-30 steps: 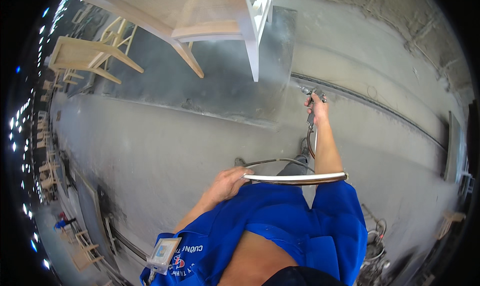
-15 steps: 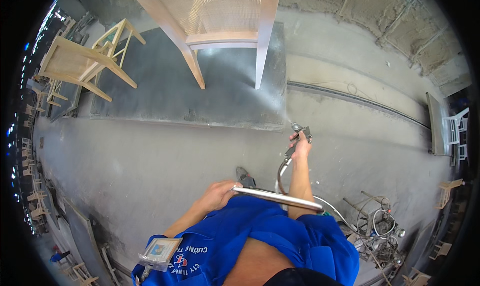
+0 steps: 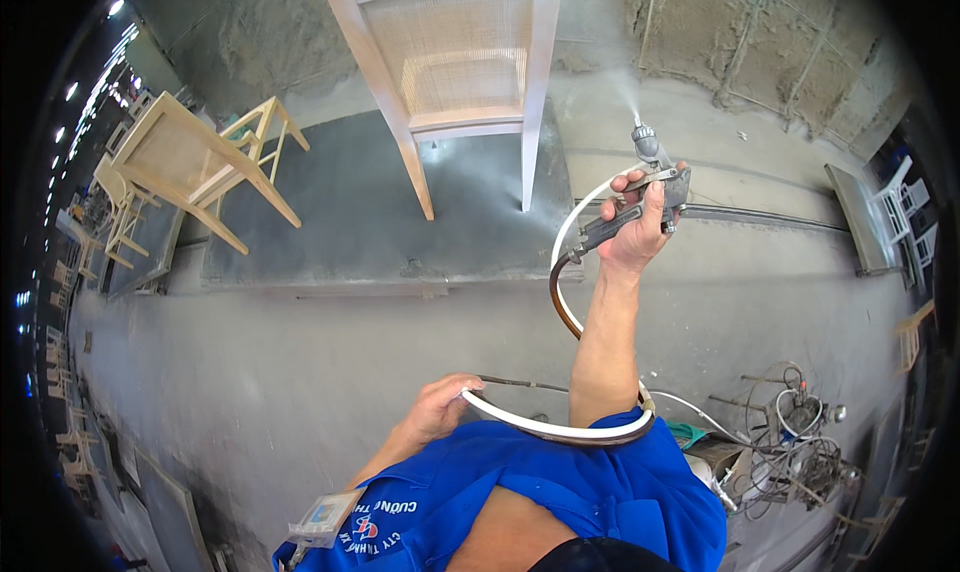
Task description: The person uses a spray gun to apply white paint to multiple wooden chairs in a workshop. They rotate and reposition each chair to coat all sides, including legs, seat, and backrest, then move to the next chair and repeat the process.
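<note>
Closest in, the left hand (image 3: 440, 405) is curled loosely around a white hose (image 3: 560, 430) that loops across the front of the person's blue shirt (image 3: 560, 492); a thin dark hose runs beside it. A badge (image 3: 322, 518) hangs clipped at the shirt's left side. The hoses curve up along the raised right forearm to the right hand (image 3: 640, 234), which is closed tight around the grip of a metal spray gun (image 3: 645, 187), fingers wrapped over the trigger. The nozzle points up and away, and a faint mist shows just beyond its tip. Past the gun, a pale chair (image 3: 455, 67) with a woven back and seat stands on a grey platform (image 3: 330, 232), well apart from the nozzle. To the left, an unpainted wooden chair (image 3: 190, 167) stands tilted. At far right, tangled cables (image 3: 800, 442) lie on the floor.
</note>
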